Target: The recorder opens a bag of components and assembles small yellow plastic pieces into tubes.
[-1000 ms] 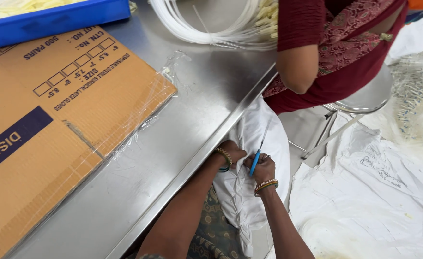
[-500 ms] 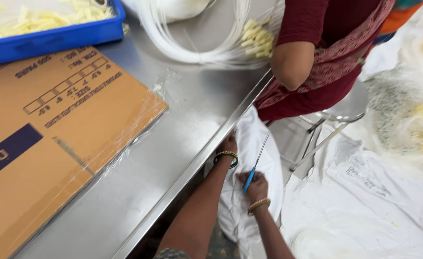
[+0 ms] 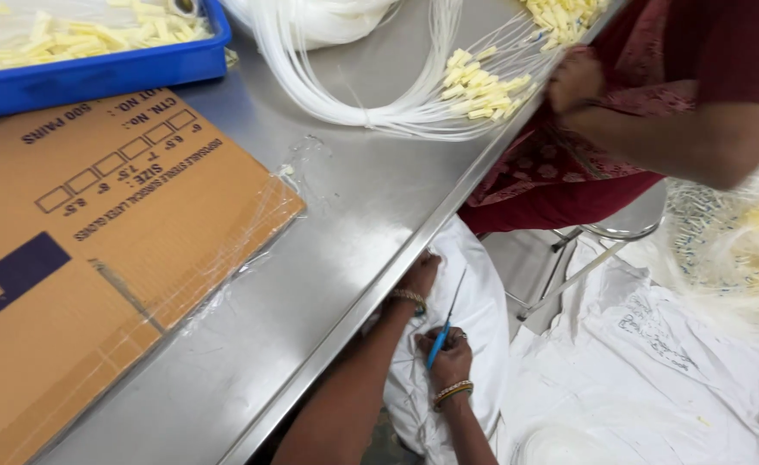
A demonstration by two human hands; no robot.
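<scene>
My right hand point(image 3: 449, 361) is closed around the blue handles of a pair of scissors point(image 3: 445, 324), whose thin blades point up and away. My left hand point(image 3: 417, 275) grips the top of a white plastic bag point(image 3: 474, 327) that hangs against the edge of the steel table point(image 3: 311, 284). Both hands are just below the table's edge, a few centimetres apart, each wrist wearing bangles.
A flattened cardboard carton point(image 3: 95, 250) lies on the table at left, behind it a blue tray point(image 3: 95, 73) of yellow parts. Clear tubes with yellow ends point(image 3: 448, 86) fan across the far side. Another person in dark red point(image 3: 655, 103) sits on a stool point(image 3: 612, 232) at right. White bags point(image 3: 655, 379) cover the floor.
The view has tilted down and closer. My hands stay at the bag by the table edge; the right hand with the scissors has dropped slightly below the left.
</scene>
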